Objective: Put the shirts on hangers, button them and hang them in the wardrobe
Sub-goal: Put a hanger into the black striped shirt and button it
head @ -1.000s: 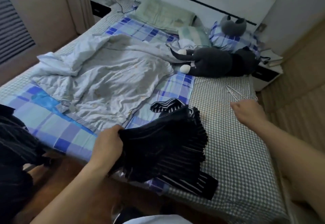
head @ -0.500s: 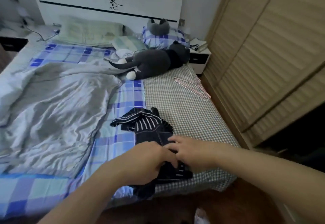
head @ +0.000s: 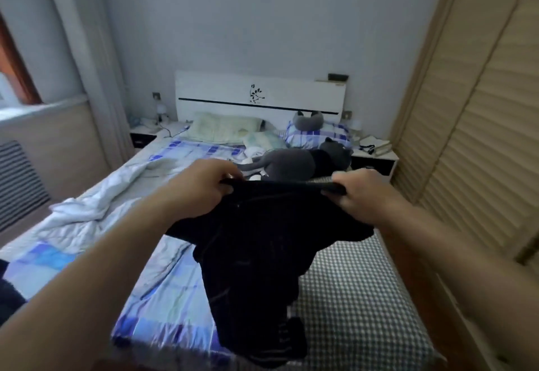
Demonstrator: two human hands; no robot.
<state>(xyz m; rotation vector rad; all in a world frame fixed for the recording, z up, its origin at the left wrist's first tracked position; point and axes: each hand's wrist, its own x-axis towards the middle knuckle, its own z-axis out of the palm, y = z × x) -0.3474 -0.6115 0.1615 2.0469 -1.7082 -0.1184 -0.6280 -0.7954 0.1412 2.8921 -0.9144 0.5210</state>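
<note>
Both arms reach forward over the foot of the bed (head: 358,297). The left hand (head: 201,190) pinches the top edge of a dark shirt (head: 256,254) with curled fingers, and the right hand (head: 360,192) grips the same edge further toward 3 o'clock, so the hem between them is pulled into a taut, nearly level band. Below that band the shirt hangs as a limp, creased mass of black cloth with faint thin stripes, its lowest folds down at 6 o'clock near the mattress edge.

The shirt blocks the middle of the bed from sight. Toward 9 o'clock lies a crumpled pale grey quilt (head: 96,210), soft and deeply wrinkled, over a blue and white checked sheet (head: 163,292). Toward 4 o'clock the mattress shows a fine grey gingham cover. Just beyond the hands, at 12 o'clock, lies a plush grey and black toy animal (head: 294,163); behind it sit a pale green pillow (head: 224,130), a blue checked pillow (head: 318,136) with a grey neck cushion (head: 308,120) on it, and a glossy white headboard (head: 259,96) with a black line and a flower motif. At 3 o'clock stands the wardrobe (head: 481,125), its beige doors ribbed with horizontal slats. A nightstand (head: 376,157) carrying books stands between the wardrobe and the bed's head.
</note>
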